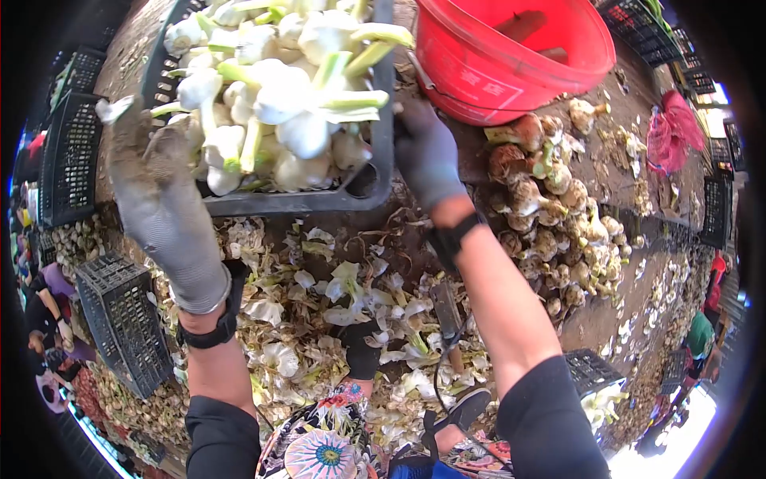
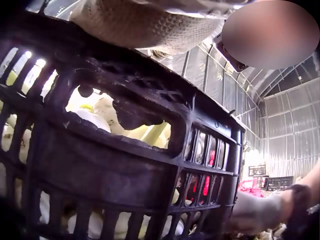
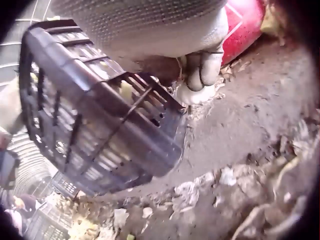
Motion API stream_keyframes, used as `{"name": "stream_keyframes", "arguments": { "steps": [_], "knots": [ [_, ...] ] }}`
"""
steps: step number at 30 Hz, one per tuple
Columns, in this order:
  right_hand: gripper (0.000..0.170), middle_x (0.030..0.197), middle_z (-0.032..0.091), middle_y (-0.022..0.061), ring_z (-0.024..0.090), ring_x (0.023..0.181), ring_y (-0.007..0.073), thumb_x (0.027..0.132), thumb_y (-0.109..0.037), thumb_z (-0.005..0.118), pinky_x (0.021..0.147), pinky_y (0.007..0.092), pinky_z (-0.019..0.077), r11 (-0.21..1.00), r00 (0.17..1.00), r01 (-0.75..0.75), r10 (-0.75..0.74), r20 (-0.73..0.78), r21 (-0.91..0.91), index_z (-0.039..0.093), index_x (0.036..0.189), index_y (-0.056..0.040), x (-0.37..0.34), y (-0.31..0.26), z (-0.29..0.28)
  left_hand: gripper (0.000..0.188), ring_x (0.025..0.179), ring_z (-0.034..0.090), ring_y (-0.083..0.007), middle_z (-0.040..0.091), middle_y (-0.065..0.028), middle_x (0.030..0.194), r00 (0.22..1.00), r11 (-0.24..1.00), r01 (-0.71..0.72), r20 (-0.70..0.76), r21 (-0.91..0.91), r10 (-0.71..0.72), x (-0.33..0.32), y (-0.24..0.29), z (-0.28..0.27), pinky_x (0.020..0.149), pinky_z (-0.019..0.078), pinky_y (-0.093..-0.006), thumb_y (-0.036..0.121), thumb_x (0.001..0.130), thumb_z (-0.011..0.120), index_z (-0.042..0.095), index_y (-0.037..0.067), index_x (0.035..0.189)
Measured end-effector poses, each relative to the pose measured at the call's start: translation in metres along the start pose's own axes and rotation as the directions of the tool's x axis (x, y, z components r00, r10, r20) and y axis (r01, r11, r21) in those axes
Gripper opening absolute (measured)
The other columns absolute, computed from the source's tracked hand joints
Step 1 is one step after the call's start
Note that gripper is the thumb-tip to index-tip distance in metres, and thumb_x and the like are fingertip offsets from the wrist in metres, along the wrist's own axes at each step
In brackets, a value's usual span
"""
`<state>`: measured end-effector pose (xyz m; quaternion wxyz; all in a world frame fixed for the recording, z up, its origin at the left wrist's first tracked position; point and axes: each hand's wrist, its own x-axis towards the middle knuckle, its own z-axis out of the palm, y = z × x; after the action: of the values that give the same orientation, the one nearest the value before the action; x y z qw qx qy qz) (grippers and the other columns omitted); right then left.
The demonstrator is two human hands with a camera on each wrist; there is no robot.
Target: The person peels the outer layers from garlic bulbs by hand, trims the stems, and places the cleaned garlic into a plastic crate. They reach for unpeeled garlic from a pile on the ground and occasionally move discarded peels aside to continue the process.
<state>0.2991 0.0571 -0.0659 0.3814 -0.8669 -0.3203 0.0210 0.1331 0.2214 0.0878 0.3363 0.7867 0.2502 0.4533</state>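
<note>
A black slatted crate (image 1: 383, 172) heaped with trimmed garlic bulbs (image 1: 291, 96) fills the upper middle of the head view. My left hand (image 1: 163, 199), in a soiled grey glove, lies along the crate's left side, its thumb near the rim. A white bit (image 1: 116, 109) shows by its fingertips; I cannot tell whether they hold it. In the left wrist view the glove (image 2: 150, 27) passes over the crate's top edge. My gloved right hand (image 1: 431, 156), blurred, is low between crate and red bucket. Its curled fingers (image 3: 210, 70) grip a pale garlic bulb (image 3: 192, 96) close to the ground.
The red bucket (image 1: 511, 76) stands right of the crate. Untrimmed garlic (image 1: 550, 215) is piled below it, and peelings (image 1: 279, 359) cover the ground near the feet. Another black crate (image 1: 124, 319) stands at left. A pink mesh bag (image 1: 674, 132) lies far right.
</note>
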Motion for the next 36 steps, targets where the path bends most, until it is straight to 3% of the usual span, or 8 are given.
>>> {"name": "stream_keyframes", "arguments": {
  "steps": [11, 14, 15, 19, 24, 28, 30, 36],
  "knots": [
    [0.044, 0.119, 0.061, 0.0285, 0.063, 0.097, 0.0301, 0.101, -0.025, 0.05, 0.092, 0.0388, 0.0485, 0.876, 0.952, 0.305, -0.282, -0.117, 0.373, 0.05, 0.135, 0.0033, -0.023, -0.116, -0.201, 0.027, 0.095, 0.064, -0.0203, 0.065, -0.0136, 0.105, 0.98, 0.939, -0.051, 0.166, -0.341, 0.113, -0.051, 0.023, -0.022, 0.092, 0.0483, -0.0382, 0.027, 0.103, 0.051, 0.061, 0.003, 0.097],
    [0.076, 0.129, 0.057, 0.027, 0.058, 0.115, 0.0367, 0.098, -0.057, 0.029, 0.104, 0.0461, 0.0413, 0.564, 0.954, 0.231, -0.293, -0.069, 0.793, 0.046, 0.138, 0.0054, -0.018, -0.125, -0.196, 0.05, 0.093, 0.065, -0.0222, 0.065, -0.0142, 0.108, 0.723, 0.966, -0.141, 0.643, -0.218, 0.251, -0.064, 0.046, -0.031, 0.09, 0.0501, -0.0405, 0.05, 0.099, 0.051, 0.063, 0.002, 0.099],
    [0.088, 0.133, 0.056, 0.0265, 0.057, 0.121, 0.0388, 0.097, -0.067, 0.022, 0.109, 0.0486, 0.0389, 0.418, 0.951, 0.181, -0.303, -0.051, 0.89, 0.045, 0.139, 0.0062, -0.019, -0.128, -0.193, 0.045, 0.094, 0.064, -0.0212, 0.065, -0.0134, 0.106, 0.729, 0.94, 0.204, 0.683, -0.273, 0.04, -0.078, 0.055, -0.028, 0.09, 0.0491, -0.0364, 0.047, 0.098, 0.056, 0.064, 0.002, 0.102],
    [0.057, 0.136, 0.055, 0.0159, 0.049, 0.126, 0.038, 0.09, -0.044, 0.059, 0.109, 0.0481, 0.0346, 0.858, 0.823, 0.207, -0.413, 0.39, 0.47, 0.056, 0.133, -0.0062, -0.122, -0.122, -0.145, 0.042, 0.086, 0.064, -0.0166, 0.067, -0.0092, 0.099, 0.289, 0.604, 0.793, 0.921, -0.077, -0.262, -0.118, 0.064, -0.022, 0.082, 0.051, -0.0314, 0.035, 0.096, 0.062, 0.062, -0.001, 0.118],
    [0.047, 0.104, 0.068, 0.014, 0.064, 0.101, 0.028, 0.071, 0.015, 0.056, 0.089, 0.0355, 0.0506, 0.937, 0.955, -0.271, 0.29, -0.058, 0.22, 0.066, 0.113, -0.0047, -0.145, -0.009, -0.143, 0.024, 0.088, 0.067, -0.015, 0.067, -0.009, 0.103, 0.014, 0.206, 0.971, 0.832, 0.121, -0.554, -0.153, 0.03, -0.027, 0.082, 0.0515, -0.0256, 0.019, 0.096, 0.059, 0.062, -0.004, 0.105],
    [0.045, 0.111, 0.066, 0.0186, 0.062, 0.105, 0.0379, 0.078, 0.001, 0.063, 0.097, 0.0423, 0.0478, 0.876, 0.893, 0.025, -0.236, -0.383, -0.481, 0.064, 0.122, -0.006, -0.065, 0.025, -0.164, 0.024, 0.092, 0.067, -0.0142, 0.066, -0.0074, 0.1, 0.07, 0.271, 0.958, 0.844, 0.091, -0.531, -0.185, 0.012, -0.028, 0.082, 0.0509, -0.0236, 0.02, 0.097, 0.06, 0.061, -0.002, 0.107],
    [0.043, 0.108, 0.068, 0.0163, 0.065, 0.1, 0.034, 0.078, 0.005, 0.059, 0.092, 0.0404, 0.0507, 0.935, 0.961, -0.235, 0.265, 0.083, -0.266, 0.064, 0.12, -0.0038, -0.052, 0.051, -0.156, 0.027, 0.094, 0.067, -0.0131, 0.064, -0.007, 0.107, 0.198, 0.358, 0.933, 0.868, -0.025, -0.455, -0.201, 0.014, -0.018, 0.082, 0.0507, -0.0242, 0.02, 0.097, 0.058, 0.059, -0.002, 0.113],
    [0.033, 0.11, 0.07, 0.0072, 0.066, 0.099, 0.017, 0.083, 0.007, 0.057, 0.089, 0.029, 0.0533, 0.685, 0.885, -0.464, 0.33, 0.329, 0.562, 0.07, 0.111, -0.0038, -0.137, -0.013, -0.157, 0.083, 0.115, 0.06, -0.0243, 0.051, -0.0124, 0.136, 0.192, 0.17, 0.976, 0.899, -0.135, -0.392, -0.202, 0.019, -0.01, 0.093, 0.0519, -0.039, 0.047, 0.091, 0.067, 0.027, 0.002, 0.149]
  ]
}}
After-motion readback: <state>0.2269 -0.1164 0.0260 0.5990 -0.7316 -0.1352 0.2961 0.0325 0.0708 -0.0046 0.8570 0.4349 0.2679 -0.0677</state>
